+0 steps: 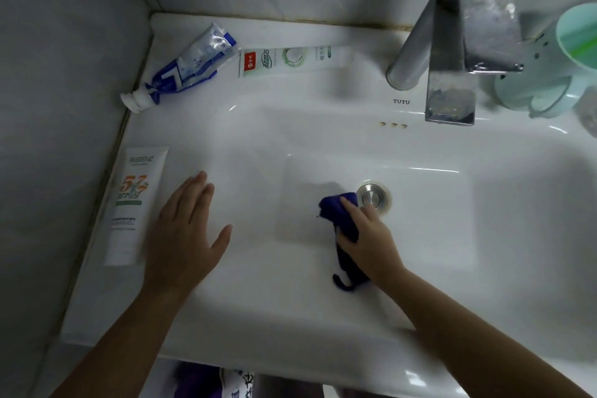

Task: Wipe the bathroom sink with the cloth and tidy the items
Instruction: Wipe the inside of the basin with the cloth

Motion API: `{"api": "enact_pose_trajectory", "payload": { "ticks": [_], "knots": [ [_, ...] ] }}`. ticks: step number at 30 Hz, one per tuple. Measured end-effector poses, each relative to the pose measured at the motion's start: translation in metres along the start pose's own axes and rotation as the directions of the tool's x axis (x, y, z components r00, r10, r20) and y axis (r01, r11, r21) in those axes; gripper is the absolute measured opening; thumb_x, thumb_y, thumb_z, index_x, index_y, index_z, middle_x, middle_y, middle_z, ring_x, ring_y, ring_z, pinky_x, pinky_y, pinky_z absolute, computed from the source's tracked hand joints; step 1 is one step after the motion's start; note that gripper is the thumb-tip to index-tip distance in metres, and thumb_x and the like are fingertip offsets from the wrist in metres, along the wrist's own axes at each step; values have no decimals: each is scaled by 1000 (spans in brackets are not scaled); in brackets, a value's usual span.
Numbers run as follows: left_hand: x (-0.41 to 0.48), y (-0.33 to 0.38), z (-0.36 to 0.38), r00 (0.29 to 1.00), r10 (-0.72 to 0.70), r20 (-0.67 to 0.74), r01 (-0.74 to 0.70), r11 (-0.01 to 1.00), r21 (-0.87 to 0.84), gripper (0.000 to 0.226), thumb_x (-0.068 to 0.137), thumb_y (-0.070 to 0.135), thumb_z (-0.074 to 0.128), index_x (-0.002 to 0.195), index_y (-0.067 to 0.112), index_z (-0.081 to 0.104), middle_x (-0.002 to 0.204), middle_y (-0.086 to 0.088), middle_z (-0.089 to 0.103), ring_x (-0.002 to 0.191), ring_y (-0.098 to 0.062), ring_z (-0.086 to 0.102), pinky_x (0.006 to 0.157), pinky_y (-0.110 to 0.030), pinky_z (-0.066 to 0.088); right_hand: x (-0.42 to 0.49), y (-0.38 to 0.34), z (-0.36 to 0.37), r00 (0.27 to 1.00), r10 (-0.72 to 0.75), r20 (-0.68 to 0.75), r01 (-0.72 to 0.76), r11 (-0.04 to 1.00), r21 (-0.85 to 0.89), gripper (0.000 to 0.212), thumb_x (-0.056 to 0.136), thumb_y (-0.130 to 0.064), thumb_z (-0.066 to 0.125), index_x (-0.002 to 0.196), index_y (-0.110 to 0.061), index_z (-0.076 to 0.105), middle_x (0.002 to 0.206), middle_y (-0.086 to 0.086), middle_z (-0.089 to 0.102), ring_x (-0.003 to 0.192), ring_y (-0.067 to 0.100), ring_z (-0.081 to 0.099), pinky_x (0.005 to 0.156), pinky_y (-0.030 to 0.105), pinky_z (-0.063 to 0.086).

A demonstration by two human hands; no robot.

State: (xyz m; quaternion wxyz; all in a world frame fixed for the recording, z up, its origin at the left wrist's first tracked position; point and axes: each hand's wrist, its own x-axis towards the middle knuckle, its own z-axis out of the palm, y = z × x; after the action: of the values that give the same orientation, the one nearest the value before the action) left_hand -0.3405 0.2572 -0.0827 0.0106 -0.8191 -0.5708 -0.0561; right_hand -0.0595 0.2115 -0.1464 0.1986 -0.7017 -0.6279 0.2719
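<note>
the only brand i can read on the sink (420,229) is "tutu", printed on the ledge behind the drain plug (372,198), beside the foot of the faucet (458,42). far left of the drain plug lies a white tube (135,203) with a large orange "57" and small print too fine to read. behind and left of the drain plug, a crumpled blue toothpaste tube (187,68) lies slantwise with its white cap toward the left wall, and a white-and-green tube (290,58) with a red logo lies crosswise just beside it; its characters are not legible to me.

the blue cloth (334,205) is on the basin floor, its bunched end touching the drain plug's left edge, its long axis running from there toward the near rim, the tail trailing closest to me. my right hand (368,242) grips it, forefinger laid along the top, thumb round the side, pressing it down. my left hand (185,236) is flat, fingers straight, thumb spread, holding nothing, left of the drain plug, just beside the white tube.

a mint-green cup (578,35) stands far right behind the drain plug.
</note>
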Motion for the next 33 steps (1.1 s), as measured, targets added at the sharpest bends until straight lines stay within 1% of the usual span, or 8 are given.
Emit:
{"api": "enact_pose_trajectory", "payload": {
  "ticks": [5, 10, 14, 16, 22, 24, 29, 33],
  "knots": [
    [0, -1, 0, 1000, 17, -4, -17, 1000, -6, 58, 83, 35, 49, 122, -8, 52, 136, -23, 45, 124, -37, 42, 104, -41, 33, 6, 42, -27, 847, 508, -160, -521, 852, -50, 50, 86, -20, 56, 132, -8, 40, 117, 24, 47, 92, 42, 53, 73, 38, 40],
    [-1, -1, 0, 1000, 14, -6, -14, 1000, -6, 58, 82, 34, 50, 122, -8, 52, 136, -22, 45, 125, -36, 41, 105, -40, 31, 16, -9, 33, 991, 129, 41, -122, 983, -137, 50, 83, -21, 56, 128, 0, 47, 111, 29, 52, 90, 44, 55, 70, 42, 45],
    [-2, -1, -1, 1000, 0, 17, 1, 1000, -7, 59, 83, 36, 49, 124, -7, 51, 138, -21, 44, 127, -34, 40, 106, -39, 31, 12, -38, 56, 962, -185, 199, 215, 967, -139, 51, 67, -19, 68, 113, 0, 58, 81, 23, 57, 57, 38, 57, 43, 35, 45],
    [-2, -1, -1, 1000, -6, 19, 6, 1000, -20, 59, 83, 36, 49, 124, -7, 51, 138, -20, 44, 127, -33, 40, 105, -39, 32, 19, -18, 49, 974, -190, 123, 211, 959, -191, 51, 66, -20, 71, 112, -2, 57, 80, 22, 57, 56, 38, 57, 40, 33, 44],
    [-1, 0, -1, 1000, -16, 10, 16, 999, -29, 60, 82, 36, 51, 125, -6, 51, 139, -19, 44, 129, -31, 38, 106, -36, 30, 82, -13, 40, 934, 309, -178, -339, 924, -177, 56, 91, -22, 48, 139, -1, 27, 123, 25, 41, 104, 41, 44, 76, 43, 41],
    [-2, -1, -1, 999, -30, 29, 31, 999, -29, 61, 82, 37, 50, 126, -5, 50, 140, -19, 42, 130, -30, 36, 107, -36, 29, 88, -26, 49, 953, 255, -161, -281, 946, -161, 57, 91, -21, 50, 139, 0, 28, 122, 26, 43, 102, 41, 46, 76, 44, 41],
    [-2, 0, -2, 998, -45, 53, 46, 998, -31, 61, 84, 38, 48, 129, -4, 48, 142, -17, 40, 131, -30, 36, 107, -36, 29, 39, -23, 56, 941, -328, 82, 337, 927, -164, 46, 79, -26, 54, 118, -2, 53, 86, 19, 58, 63, 35, 56, 49, 31, 43],
    [-1, 1, -4, 999, -39, 38, 41, 999, -36, 59, 84, 37, 49, 126, -5, 51, 140, -18, 43, 129, -31, 39, 105, -39, 34, 40, -4, 45, 962, -270, 37, 272, 941, -201, 44, 80, -30, 46, 115, -4, 54, 78, 17, 55, 57, 33, 53, 46, 29, 38]
  ]
}}
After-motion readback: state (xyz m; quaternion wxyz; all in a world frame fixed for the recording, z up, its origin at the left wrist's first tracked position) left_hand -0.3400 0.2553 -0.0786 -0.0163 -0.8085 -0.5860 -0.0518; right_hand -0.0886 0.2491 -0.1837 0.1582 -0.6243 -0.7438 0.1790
